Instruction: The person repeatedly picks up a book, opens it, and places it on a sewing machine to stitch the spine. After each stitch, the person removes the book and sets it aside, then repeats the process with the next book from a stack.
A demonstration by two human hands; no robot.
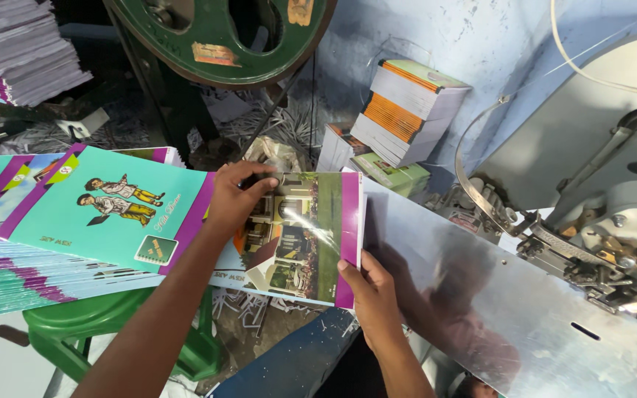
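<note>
A: Head view. Where are both hands?

B: Both on one notebook (300,232), glossy cover with a building picture and a purple spine strip, lying at centre frame. Left hand (234,197) clasps its far edge at about 10 o'clock of the cover, fingers curled over the top. Right hand (370,291) pinches the near corner at about 5 o'clock, thumb on the cover.

A: What does the notebook rest on?

B: Its left part overlaps a fanned stack of notebooks (60,243) with teal covers, toward 9 o'clock. Its right edge meets a shiny sloping metal plate (510,309) running toward 4 o'clock.

A: Surroundings?

B: Grey machine (613,199) at 3 o'clock, just above the plate. Green wheel (219,37) at 12 o'clock. Bundles of bound books (407,110) leaning on the blue wall at 1 o'clock. Another paper stack (16,51) at 10 o'clock. Green plastic stool (105,324) under the fanned stack, 7 o'clock. Paper trimmings litter the floor.
</note>
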